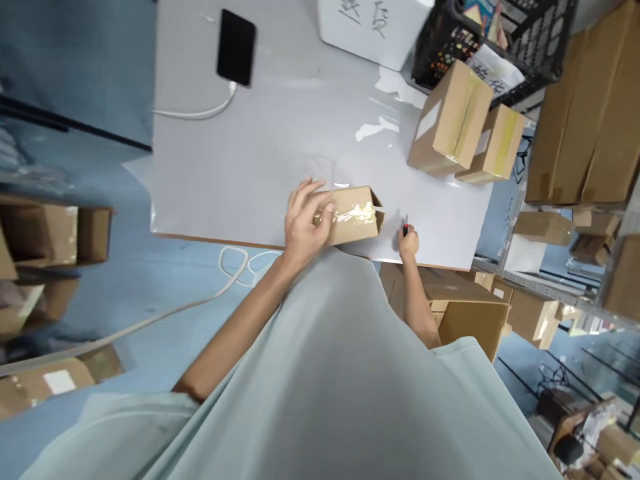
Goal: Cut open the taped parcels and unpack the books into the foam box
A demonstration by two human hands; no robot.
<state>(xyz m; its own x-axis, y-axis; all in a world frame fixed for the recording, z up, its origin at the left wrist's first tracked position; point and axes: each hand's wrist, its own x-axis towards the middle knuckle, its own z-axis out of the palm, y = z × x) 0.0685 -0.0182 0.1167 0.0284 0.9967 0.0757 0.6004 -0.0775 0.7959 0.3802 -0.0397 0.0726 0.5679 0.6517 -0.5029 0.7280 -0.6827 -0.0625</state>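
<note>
A small cardboard box (353, 215) with shiny tape along it lies at the table's front edge. Its right end shows a dark gap with a strip of tape sticking out. My left hand (306, 220) is on the box's left end, with fingers and thumb around it. To the right of the box and apart from it, my right hand (409, 243) is closed around a small red and black tool (405, 229), whose thin tip points away from me.
Two taped boxes (453, 120) (493, 145) stand at the table's right, near a black crate (543, 47) and a white bin (373, 30). A phone (236, 48) with a white cable lies at the back left. An open carton (473, 323) is below the table's right edge.
</note>
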